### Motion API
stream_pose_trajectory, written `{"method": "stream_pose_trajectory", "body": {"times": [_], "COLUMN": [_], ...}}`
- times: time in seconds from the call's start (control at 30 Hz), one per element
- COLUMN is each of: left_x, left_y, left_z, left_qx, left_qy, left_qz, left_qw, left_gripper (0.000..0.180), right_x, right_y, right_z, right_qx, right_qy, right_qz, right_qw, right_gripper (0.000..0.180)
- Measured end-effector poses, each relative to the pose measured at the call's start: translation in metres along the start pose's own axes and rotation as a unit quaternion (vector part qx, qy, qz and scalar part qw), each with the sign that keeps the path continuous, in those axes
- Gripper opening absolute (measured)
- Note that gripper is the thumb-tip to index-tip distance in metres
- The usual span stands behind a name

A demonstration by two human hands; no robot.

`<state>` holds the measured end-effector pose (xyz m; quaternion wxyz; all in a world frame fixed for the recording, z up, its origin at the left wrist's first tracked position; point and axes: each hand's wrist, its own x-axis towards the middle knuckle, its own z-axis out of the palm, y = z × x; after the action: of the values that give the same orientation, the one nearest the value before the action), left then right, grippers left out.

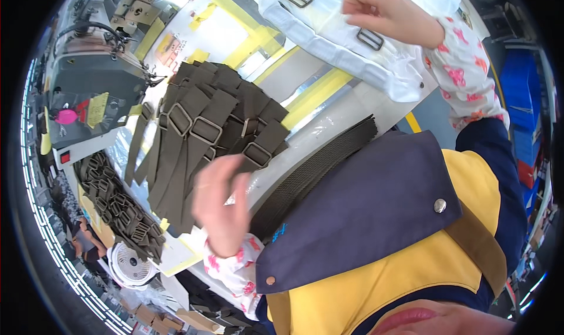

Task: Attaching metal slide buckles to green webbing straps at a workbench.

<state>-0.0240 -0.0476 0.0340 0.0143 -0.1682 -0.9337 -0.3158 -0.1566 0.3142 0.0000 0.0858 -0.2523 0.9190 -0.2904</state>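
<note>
My left hand (223,203), smeared by motion, is at the near edge of a pile of dark olive webbing straps (205,100). Its thumb and fingers look parted, with nothing visible between them. Metal rectangular slide buckles (205,130) are threaded on several straps. At the upper right, my right hand (390,14) hovers over a white plastic bag (329,35), fingers curled together. Whatever they may hold is hidden. Loose buckles (370,39) lie on the bag, one just below that hand.
A bundle of dark webbing (317,158) lies along the table's near edge, against my apron. Sewing machine parts (100,70) stand at the left. More buckled straps (117,200) hang below, near a white fan (132,264). Yellow tape (320,100) crosses the tabletop; blue bins (523,100) stand at the right.
</note>
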Motion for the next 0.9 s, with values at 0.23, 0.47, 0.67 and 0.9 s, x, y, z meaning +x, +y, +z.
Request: {"method": "stream_pose_trajectory", "body": {"times": [0.23,0.47,0.67,0.9], "left_x": [0.039,0.053,0.057,0.049], "left_y": [0.023,0.016,0.010,0.012], "left_z": [0.086,0.106,0.105,0.104], "left_qx": [-0.146,-0.240,-0.264,-0.234], "left_qy": [-0.205,-0.284,-0.304,-0.289], "left_qz": [0.118,0.042,0.027,0.045], "left_qw": [0.961,0.927,0.915,0.927], "left_gripper": [0.021,0.018,0.017,0.017], "right_x": [-0.026,-0.028,-0.021,-0.008], "right_y": [0.005,0.012,-0.011,-0.048], "right_z": [0.038,0.030,0.031,0.033], "right_qx": [-0.167,-0.012,0.089,0.241], "right_qy": [0.100,0.017,0.108,-0.077], "right_qz": [-0.007,0.066,0.005,-0.045], "right_qw": [0.981,0.998,0.990,0.966], "right_gripper": [0.028,0.021,0.016,0.010]}}
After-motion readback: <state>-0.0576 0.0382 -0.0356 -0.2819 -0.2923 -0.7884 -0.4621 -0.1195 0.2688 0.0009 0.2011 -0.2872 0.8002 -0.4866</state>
